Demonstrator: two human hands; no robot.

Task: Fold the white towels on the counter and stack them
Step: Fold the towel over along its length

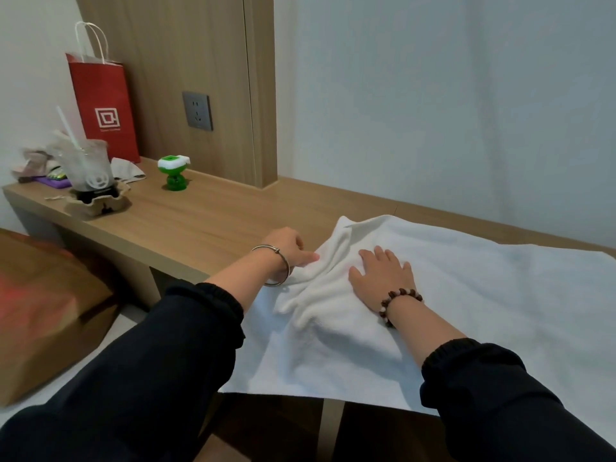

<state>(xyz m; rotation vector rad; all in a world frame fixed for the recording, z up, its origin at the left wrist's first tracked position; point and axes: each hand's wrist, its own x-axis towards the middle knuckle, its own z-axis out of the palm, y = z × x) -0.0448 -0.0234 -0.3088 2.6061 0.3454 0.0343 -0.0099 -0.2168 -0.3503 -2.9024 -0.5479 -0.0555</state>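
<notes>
White towel (pixel 466 295) spread flat, left corner bunched; left hand (pixel 288 246) pinches the bunch; right hand (pixel 380 271) presses it flat-palmed.

Soft even indoor light, faint shadows, wide-angle bending at edges (left side blurred)
</notes>
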